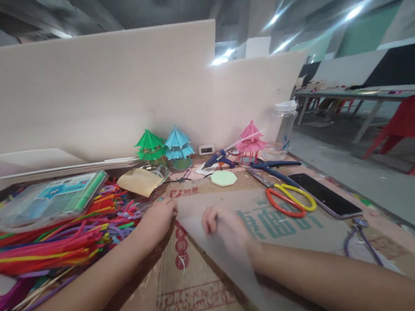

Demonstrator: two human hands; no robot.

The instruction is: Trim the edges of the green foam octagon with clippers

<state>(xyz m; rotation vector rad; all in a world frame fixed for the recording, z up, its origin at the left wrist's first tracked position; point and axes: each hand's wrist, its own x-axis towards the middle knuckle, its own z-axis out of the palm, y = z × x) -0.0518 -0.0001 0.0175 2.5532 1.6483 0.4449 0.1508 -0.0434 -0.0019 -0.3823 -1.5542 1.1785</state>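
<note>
A thin translucent sheet (221, 258) lies slanted over the cardboard in front of me, its near edge raised and curving. My left hand (162, 217) is closed at the sheet's far left corner, fingers pressed together there. Curled fingers show on my right hand (225, 225), which grips along the sheet; part of this hand looks hazy behind it. Beyond the hands lies a pale green octagonal piece (223, 178). Scissors with red and yellow handles (290, 200) rest to the right of my right hand.
Colourful pipe cleaners (54, 246) and a plastic case (45, 200) fill the left side. Green (150, 145), blue (177, 143) and pink (251, 140) small pavilions stand at the back. A glue gun (221, 160), blue-handled pliers (275, 165), phone (325, 195) and bottle (282, 128) are right.
</note>
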